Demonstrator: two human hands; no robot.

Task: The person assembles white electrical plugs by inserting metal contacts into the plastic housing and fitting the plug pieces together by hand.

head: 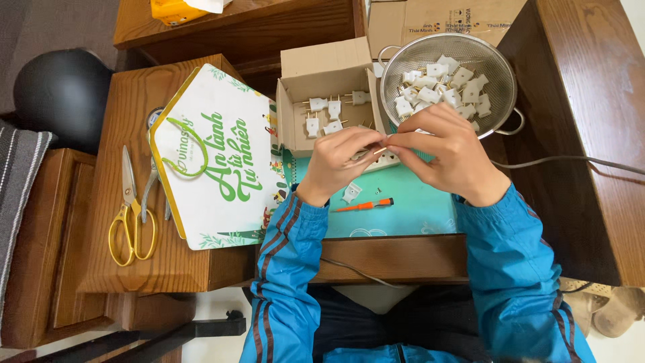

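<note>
White plugs: four in cardboard box, one beside orange screwdriver

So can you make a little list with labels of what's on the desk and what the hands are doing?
left hand: pinching a small white part, fingertips meeting the right hand's
right hand: pinching the same part
strainer: metal, holds white plug parts
box: cardboard, open, holds plugs with prongs
screwdriver: orange, on the blue mat
scissors: gold handles, far left
</note>
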